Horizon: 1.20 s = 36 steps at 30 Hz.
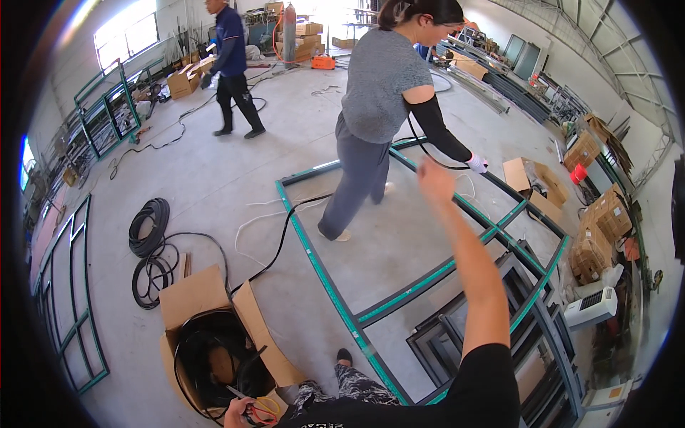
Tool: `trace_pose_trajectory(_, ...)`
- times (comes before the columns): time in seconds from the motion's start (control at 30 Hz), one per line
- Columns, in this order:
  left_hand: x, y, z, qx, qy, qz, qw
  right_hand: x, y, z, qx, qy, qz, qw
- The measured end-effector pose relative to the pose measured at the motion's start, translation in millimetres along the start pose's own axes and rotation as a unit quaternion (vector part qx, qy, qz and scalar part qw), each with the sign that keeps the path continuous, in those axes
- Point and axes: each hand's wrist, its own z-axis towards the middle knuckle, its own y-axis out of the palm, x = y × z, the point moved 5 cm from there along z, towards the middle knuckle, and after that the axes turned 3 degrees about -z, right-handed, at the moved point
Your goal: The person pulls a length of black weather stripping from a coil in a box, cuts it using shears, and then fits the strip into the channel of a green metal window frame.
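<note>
At the lower edge my left hand is closed around a pair of scissors with red and yellow handles, blades pointing up and left. Just beside it stands an open cardboard box with a coil of black rubber strip inside. My right arm reaches far forward over a large dark window frame with green tape. Its hand is smeared by motion, so its fingers and any contact with the frame cannot be made out. A co-worker's gloved hand holds a black strip at the frame's far side.
That co-worker stands inside the frame; another person walks at the far left. Black coils lie on the floor left of the box. Smaller dark frames are stacked under the large one. More boxes line the right side.
</note>
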Motion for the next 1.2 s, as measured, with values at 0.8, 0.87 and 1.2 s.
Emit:
trace_pose_trajectory(0.8,-26,-16,190,0.056,-0.072,-0.198,0.976,-350,-14,-396,-0.289,-0.271,0.460,0.795)
trace_pose_trajectory(0.87,-13,-24,195,0.074,-0.080,-0.192,0.975,-364,0,-396,-0.406,-0.291,0.443,0.744)
trace_pose_trajectory(1.2,-83,-278,274,0.333,-0.068,-0.097,0.935,-456,188,-270,-0.484,-0.229,0.423,0.731)
